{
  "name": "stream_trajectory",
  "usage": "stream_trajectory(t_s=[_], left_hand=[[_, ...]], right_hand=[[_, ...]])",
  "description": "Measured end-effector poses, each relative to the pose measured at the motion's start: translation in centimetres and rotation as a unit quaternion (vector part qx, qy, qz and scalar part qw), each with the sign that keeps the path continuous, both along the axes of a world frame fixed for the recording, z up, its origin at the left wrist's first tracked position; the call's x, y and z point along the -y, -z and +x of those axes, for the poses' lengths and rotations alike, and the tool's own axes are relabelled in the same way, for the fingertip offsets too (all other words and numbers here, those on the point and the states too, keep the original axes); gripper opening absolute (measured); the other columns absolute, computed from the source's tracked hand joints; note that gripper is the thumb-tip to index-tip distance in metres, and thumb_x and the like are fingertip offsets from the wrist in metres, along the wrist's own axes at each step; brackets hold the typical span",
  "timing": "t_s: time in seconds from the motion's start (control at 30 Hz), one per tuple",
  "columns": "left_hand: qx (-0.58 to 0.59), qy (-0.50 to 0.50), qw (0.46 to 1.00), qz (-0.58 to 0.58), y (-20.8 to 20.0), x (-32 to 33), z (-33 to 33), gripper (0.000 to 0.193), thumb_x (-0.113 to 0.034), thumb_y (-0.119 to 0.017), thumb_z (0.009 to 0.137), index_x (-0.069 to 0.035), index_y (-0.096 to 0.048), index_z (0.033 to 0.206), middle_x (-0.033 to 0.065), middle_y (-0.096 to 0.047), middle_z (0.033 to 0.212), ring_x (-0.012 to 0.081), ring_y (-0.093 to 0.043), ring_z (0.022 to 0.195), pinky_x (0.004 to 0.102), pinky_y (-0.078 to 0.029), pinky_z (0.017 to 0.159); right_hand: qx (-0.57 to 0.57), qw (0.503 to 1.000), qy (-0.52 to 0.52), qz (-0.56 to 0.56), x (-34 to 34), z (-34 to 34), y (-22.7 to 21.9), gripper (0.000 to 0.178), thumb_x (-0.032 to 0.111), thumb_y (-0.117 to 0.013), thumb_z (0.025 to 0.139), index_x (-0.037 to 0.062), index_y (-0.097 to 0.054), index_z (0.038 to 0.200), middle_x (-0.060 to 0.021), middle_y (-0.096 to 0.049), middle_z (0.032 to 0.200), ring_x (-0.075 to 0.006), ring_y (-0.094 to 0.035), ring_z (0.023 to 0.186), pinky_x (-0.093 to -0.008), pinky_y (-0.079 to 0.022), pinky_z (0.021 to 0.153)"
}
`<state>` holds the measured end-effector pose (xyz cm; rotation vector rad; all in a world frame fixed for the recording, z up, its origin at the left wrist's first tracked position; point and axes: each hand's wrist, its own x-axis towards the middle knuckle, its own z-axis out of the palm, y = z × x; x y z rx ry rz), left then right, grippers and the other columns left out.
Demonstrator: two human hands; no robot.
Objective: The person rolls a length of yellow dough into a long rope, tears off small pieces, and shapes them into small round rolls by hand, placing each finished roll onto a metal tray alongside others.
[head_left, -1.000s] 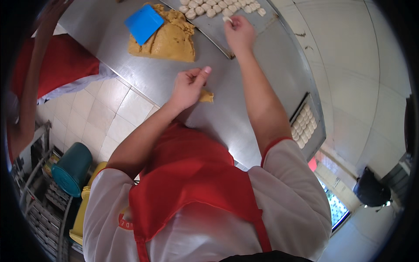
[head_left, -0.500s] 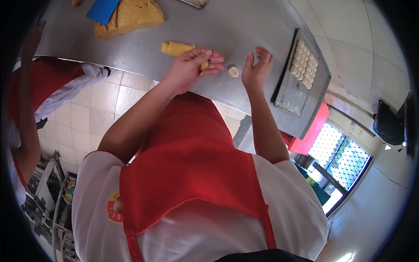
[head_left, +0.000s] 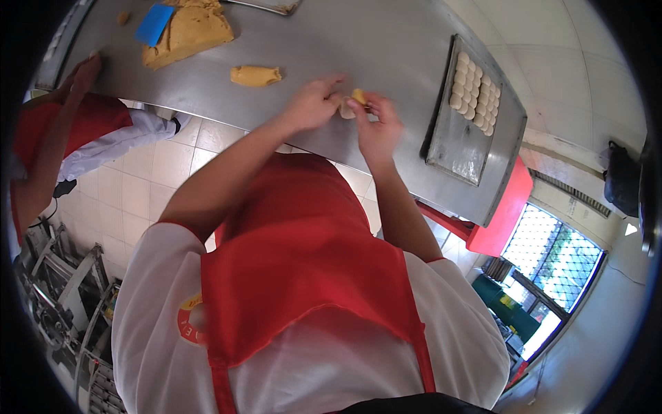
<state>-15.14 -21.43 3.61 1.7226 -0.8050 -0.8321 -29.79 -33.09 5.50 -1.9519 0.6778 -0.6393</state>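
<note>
Between my hands, close above or on the steel table, is a small pale flattened piece of dough (head_left: 347, 109). The fingers of my left hand (head_left: 314, 105) are closed at its left edge, slightly blurred. My right hand (head_left: 380, 127) pinches a small lump of yellow filling (head_left: 358, 96) between thumb and fingers, just above the dough's right side. To the left of my left hand lies a yellow roll of filling (head_left: 255, 76). Farther left sits a large yellow-brown block of filling (head_left: 189, 36) with a blue scraper (head_left: 154, 25) on it.
On the right of the steel table (head_left: 331, 38), a metal tray (head_left: 458, 155) holds rows of pale dough balls (head_left: 476, 90). Another tray's edge (head_left: 276, 7) shows at the far side. At the left stands a co-worker in a red apron (head_left: 89, 127), one hand (head_left: 86, 72) at the table.
The yellow lump has passed from my left hand to my right. Both hands have come together around the pale dough, which lay between them before. The view has shifted slightly.
</note>
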Motion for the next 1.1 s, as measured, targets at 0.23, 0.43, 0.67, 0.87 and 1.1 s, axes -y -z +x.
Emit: stream_trajectory(t_s=[0.23, 0.43, 0.67, 0.87, 1.1], left_hand=[[0.320, 0.119, 0.940, 0.029, 1.1, 2.6, -1.4, 0.060, -0.014, -0.077, 0.091, -0.007, -0.056, 0.147, 0.0150, -0.067, 0.123, 0.0376, -0.067, 0.115, 0.0435, -0.053, 0.099], [-0.173, -0.027, 0.982, -0.077, -2.6, 1.8, -6.5, 0.077, -0.006, -0.084, 0.092, -0.002, -0.045, 0.159, 0.0072, -0.073, 0.112, 0.0170, -0.070, 0.107, 0.0349, -0.056, 0.101], [-0.066, -0.108, 0.986, 0.103, -6.5, 4.8, -10.1, 0.047, -0.012, -0.077, 0.101, 0.004, -0.064, 0.143, 0.0065, -0.076, 0.113, 0.0135, -0.070, 0.104, 0.0281, -0.056, 0.093], [-0.204, -0.108, 0.972, -0.031, -6.2, 4.9, -10.6, 0.043, -0.012, -0.074, 0.102, 0.011, -0.066, 0.137, 0.0155, -0.078, 0.117, 0.0197, -0.076, 0.106, 0.0327, -0.059, 0.099], [-0.060, -0.107, 0.992, 0.012, -6.0, 6.5, -10.7, 0.034, -0.010, -0.073, 0.102, 0.009, -0.071, 0.130, 0.0144, -0.080, 0.109, 0.0172, -0.076, 0.099, 0.0303, -0.062, 0.090]], right_hand=[[-0.070, 0.988, -0.083, -0.109, 4.7, -2.6, 2.9, 0.035, 0.029, -0.080, 0.096, 0.0062, -0.075, 0.122, -0.0130, -0.068, 0.121, -0.0296, -0.060, 0.115, -0.0445, -0.049, 0.103], [-0.012, 0.976, -0.197, 0.091, 6.6, -4.4, 3.9, 0.035, 0.021, -0.076, 0.100, 0.0020, -0.068, 0.128, -0.0129, -0.070, 0.119, -0.0238, -0.066, 0.111, -0.0386, -0.054, 0.101], [0.079, 0.906, -0.149, 0.389, 8.0, -6.6, -0.2, 0.021, 0.009, -0.069, 0.105, -0.0033, -0.067, 0.122, -0.0094, -0.074, 0.112, -0.0144, -0.071, 0.099, -0.0316, -0.062, 0.092], [0.029, 0.929, -0.152, 0.336, 8.4, -7.2, -1.7, 0.024, 0.003, -0.068, 0.104, -0.0052, -0.068, 0.126, -0.0102, -0.074, 0.108, -0.0147, -0.072, 0.095, -0.0309, -0.065, 0.084], [0.035, 0.979, -0.102, 0.174, 8.4, -8.0, -0.6, 0.033, 0.003, -0.072, 0.098, 0.0042, -0.072, 0.132, -0.0128, -0.074, 0.108, -0.0187, -0.076, 0.090, -0.0296, -0.064, 0.078]])
